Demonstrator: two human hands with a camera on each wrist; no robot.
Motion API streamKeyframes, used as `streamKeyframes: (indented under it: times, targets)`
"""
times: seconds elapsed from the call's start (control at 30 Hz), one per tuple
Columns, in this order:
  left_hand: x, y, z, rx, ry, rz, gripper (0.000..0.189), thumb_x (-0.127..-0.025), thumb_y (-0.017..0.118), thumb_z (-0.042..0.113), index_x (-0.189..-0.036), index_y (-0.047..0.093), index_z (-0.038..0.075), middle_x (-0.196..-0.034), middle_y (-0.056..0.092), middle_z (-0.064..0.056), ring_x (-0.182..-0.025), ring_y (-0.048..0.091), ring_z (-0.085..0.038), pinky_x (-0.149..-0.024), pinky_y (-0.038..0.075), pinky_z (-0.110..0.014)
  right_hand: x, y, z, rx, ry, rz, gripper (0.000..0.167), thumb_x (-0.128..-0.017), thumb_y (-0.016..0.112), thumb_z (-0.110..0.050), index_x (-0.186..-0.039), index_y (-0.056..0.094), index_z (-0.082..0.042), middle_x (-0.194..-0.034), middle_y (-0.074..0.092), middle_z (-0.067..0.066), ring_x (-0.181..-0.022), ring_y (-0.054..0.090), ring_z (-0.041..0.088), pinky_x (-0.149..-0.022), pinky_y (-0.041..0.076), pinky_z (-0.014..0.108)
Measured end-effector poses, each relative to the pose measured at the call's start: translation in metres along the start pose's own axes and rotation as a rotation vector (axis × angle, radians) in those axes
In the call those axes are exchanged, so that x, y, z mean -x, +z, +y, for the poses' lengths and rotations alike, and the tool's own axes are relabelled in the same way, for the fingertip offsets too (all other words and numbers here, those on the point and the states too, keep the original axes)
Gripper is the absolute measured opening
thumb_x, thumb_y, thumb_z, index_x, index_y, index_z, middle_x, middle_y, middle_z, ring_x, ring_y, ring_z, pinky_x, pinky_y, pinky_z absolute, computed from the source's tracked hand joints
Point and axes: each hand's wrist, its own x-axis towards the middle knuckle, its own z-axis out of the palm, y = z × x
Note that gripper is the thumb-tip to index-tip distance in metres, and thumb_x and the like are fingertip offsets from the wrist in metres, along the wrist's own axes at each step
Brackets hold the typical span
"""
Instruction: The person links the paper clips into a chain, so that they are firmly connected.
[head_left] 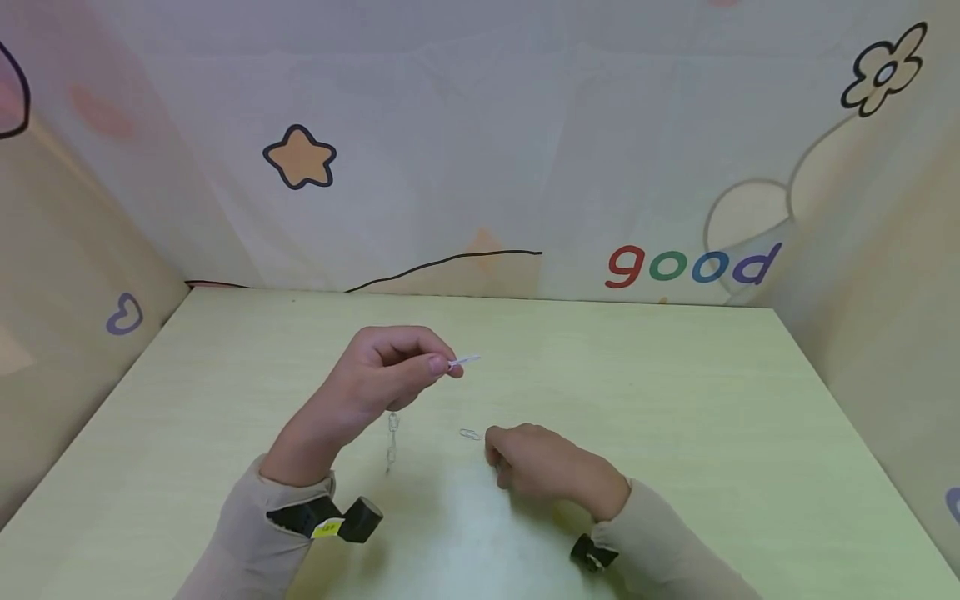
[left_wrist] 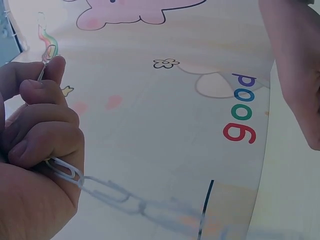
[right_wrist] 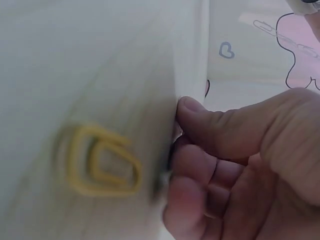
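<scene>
Raised over the table's middle, my left hand (head_left: 386, 367) pinches a whitish paper clip (head_left: 465, 361) between thumb and forefinger. A chain of linked paper clips (head_left: 392, 442) hangs below that hand; in the left wrist view its upper clip (left_wrist: 67, 170) comes out from under the curled fingers. My right hand (head_left: 543, 462) is down at the tabletop, fingers bent and thumb tip at the surface; I cannot tell whether it pinches anything. Just left of it lies a pale paper clip (head_left: 469, 434). The right wrist view has a yellow paper clip (right_wrist: 102, 162) on the table beside the fingers.
The pale tabletop (head_left: 675, 400) meets a printed backdrop (head_left: 450, 167) at its rear edge, with side panels left and right. Both wrists wear small black cameras, one on the left sleeve (head_left: 360, 518) and one on the right (head_left: 592, 552).
</scene>
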Motion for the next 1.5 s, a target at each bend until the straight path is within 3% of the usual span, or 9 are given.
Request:
streamKeyframes:
  times: [0.27, 0.53, 0.87, 1.07, 1.27, 1.37, 1.5]
  targets:
    - [-0.002, 0.002, -0.003, 0.009, -0.010, -0.008, 0.019, -0.100, 0.060, 0.008, -0.099, 0.075, 0.019, -0.056, 0.036, -0.001, -0.048, 0.022, -0.018, -0.045, 0.018, -0.028, 0.001, 0.000, 0.001, -0.021, 0.062, -0.009, 0.018, -0.091, 0.074, -0.007, -0.092, 0.057, -0.012, -0.080, 0.056, -0.007, -0.073, 0.053, 0.014, -0.069, 0.047, 0.032]
    - [-0.002, 0.003, -0.005, 0.010, -0.010, -0.017, 0.019, -0.100, 0.060, 0.008, -0.099, 0.075, 0.019, -0.055, 0.036, 0.000, -0.048, 0.022, -0.017, -0.044, 0.019, -0.028, 0.003, -0.001, -0.001, -0.013, 0.041, 0.005, 0.022, -0.090, 0.074, -0.006, -0.091, 0.055, -0.014, -0.077, 0.055, -0.007, -0.070, 0.051, 0.014, -0.066, 0.045, 0.031]
    - [-0.004, 0.005, -0.007, 0.005, -0.023, -0.018, 0.015, -0.100, 0.060, 0.008, -0.097, 0.074, 0.013, -0.054, 0.038, 0.001, -0.048, 0.022, -0.017, -0.045, 0.019, -0.027, 0.001, -0.003, 0.003, -0.032, 0.047, -0.033, 0.021, -0.092, 0.073, -0.007, -0.092, 0.053, -0.015, -0.076, 0.054, -0.005, -0.070, 0.050, 0.013, -0.067, 0.044, 0.031]
    - [-0.002, 0.007, -0.006, -0.005, -0.047, -0.005, 0.013, -0.099, 0.060, 0.005, -0.097, 0.073, 0.006, -0.053, 0.034, 0.001, -0.048, 0.021, -0.017, -0.046, 0.019, -0.027, -0.001, -0.005, 0.010, -0.153, 0.035, -0.092, 0.022, -0.091, 0.072, -0.006, -0.086, 0.053, -0.015, -0.075, 0.053, -0.005, -0.065, 0.048, 0.011, -0.062, 0.042, 0.029]
    - [0.000, 0.007, -0.005, -0.018, -0.023, -0.007, 0.013, -0.098, 0.059, 0.003, -0.095, 0.072, 0.004, -0.052, 0.035, -0.001, -0.047, 0.022, -0.017, -0.044, 0.020, -0.028, -0.001, -0.008, 0.018, -0.308, -0.055, -0.197, 0.024, -0.085, 0.066, 0.004, -0.074, 0.053, -0.014, -0.066, 0.047, -0.007, -0.049, 0.044, 0.008, -0.052, 0.039, 0.023]
    - [-0.001, 0.008, -0.005, -0.021, -0.014, -0.011, 0.013, -0.099, 0.059, 0.003, -0.096, 0.072, 0.003, -0.052, 0.036, -0.001, -0.047, 0.022, -0.017, -0.043, 0.020, -0.029, -0.001, -0.012, 0.022, -0.349, -0.108, -0.185, 0.023, -0.085, 0.066, 0.003, -0.075, 0.055, -0.015, -0.066, 0.051, -0.008, -0.052, 0.047, 0.007, -0.054, 0.040, 0.022]
    - [-0.002, 0.010, -0.004, -0.060, -0.017, -0.007, 0.012, -0.099, 0.059, 0.003, -0.096, 0.070, -0.001, -0.056, 0.041, 0.001, -0.049, 0.025, -0.017, -0.045, 0.022, -0.028, 0.004, -0.024, 0.024, -0.517, -0.144, -0.122, 0.017, -0.092, 0.067, -0.001, -0.080, 0.060, -0.011, -0.070, 0.059, -0.001, -0.059, 0.057, 0.012, -0.058, 0.050, 0.026]
